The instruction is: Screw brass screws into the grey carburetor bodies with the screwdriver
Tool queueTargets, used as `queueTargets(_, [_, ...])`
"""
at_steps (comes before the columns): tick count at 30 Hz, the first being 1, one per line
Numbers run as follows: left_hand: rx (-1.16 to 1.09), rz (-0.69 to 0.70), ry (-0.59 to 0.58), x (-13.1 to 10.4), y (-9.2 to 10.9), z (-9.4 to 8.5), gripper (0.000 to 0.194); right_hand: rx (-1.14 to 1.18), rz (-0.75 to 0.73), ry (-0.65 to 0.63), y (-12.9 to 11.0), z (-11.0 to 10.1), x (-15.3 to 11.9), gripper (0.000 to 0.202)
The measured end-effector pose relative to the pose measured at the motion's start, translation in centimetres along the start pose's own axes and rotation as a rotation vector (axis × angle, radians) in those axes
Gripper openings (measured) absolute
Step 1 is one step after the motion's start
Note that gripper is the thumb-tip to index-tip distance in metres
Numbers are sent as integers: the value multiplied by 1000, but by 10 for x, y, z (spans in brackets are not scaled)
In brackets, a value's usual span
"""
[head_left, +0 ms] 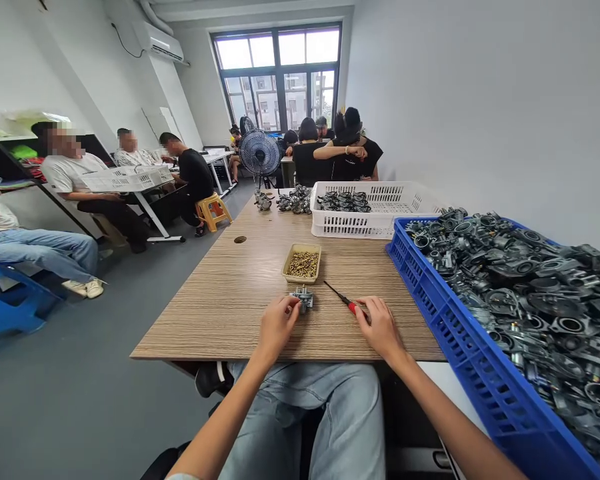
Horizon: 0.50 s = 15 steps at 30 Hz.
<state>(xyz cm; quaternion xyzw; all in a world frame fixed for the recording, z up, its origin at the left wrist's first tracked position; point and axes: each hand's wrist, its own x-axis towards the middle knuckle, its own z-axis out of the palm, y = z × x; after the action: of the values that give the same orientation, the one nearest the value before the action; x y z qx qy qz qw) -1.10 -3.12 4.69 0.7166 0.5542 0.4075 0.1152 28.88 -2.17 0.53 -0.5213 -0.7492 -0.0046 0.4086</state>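
On the wooden table, my left hand (279,325) is closed on a small grey metal carburetor (304,300), its fingertips at the part's left side. My right hand (380,325) has its fingers wrapped round the red handle of a screwdriver (350,305), whose dark shaft points up and left toward the tray. Just beyond the metal part sits a small beige tray (285,273) full of tiny brass pieces (304,264).
A blue crate (430,303) heaped with metal parts (525,287) stands at the right. Behind it is a white basket (353,227) with more parts, beside a cluster of carburetors (294,199). Several people sit at other tables; a fan (260,153) stands beyond the table.
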Motion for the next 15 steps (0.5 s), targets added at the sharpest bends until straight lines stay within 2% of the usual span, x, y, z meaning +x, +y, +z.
queueTargets(6, [113,59,-27,2,-10,6,16,-6,12,-61,0,1,0,23])
queueTargets(9, [125,103,-3,3,-14,10,16,-23,22,-82,1,0,1,23])
queueTargets(13, [96,148,73,6,-20,14,14,-70,43,-102,-1,0,1,25])
queueTargets(15, [42,169,50,8,-23,15,14,-137,57,-131,-1,0,0,29])
